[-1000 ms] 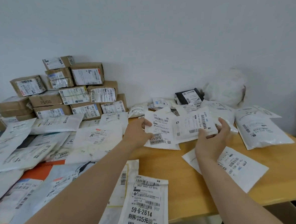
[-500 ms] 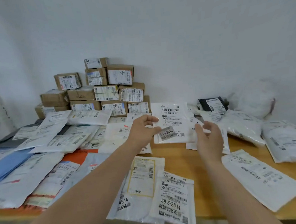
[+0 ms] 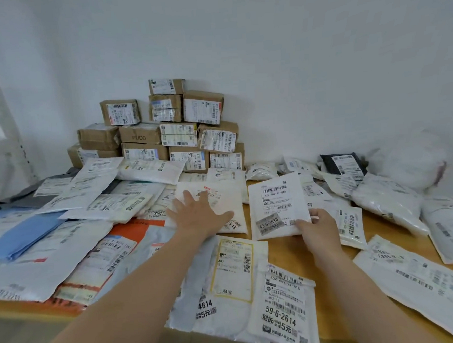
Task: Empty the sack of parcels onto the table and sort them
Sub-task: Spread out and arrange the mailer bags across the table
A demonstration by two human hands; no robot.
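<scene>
My right hand (image 3: 317, 229) pinches the lower right corner of a white parcel bag (image 3: 277, 202) labelled 43-6-2610, holding it tilted up above the wooden table (image 3: 291, 249). My left hand (image 3: 199, 216) lies flat with fingers spread on another white bag (image 3: 221, 198) just left of it. Flat white, blue and orange mailers (image 3: 72, 233) cover the table's left half. Two white bags (image 3: 253, 289) overhang the near edge. The crumpled white sack (image 3: 410, 160) sits at the back right against the wall.
Brown cardboard boxes (image 3: 170, 132) are stacked against the wall at the back. Padded white bags (image 3: 386, 204) and a black parcel (image 3: 344, 164) lie on the right. A long white mailer (image 3: 423, 286) lies near the right front edge.
My left hand let go of the labelled bag and moved left and down onto the neighbouring bag. My right hand took hold of the labelled bag's lower corner. The view shifted left.
</scene>
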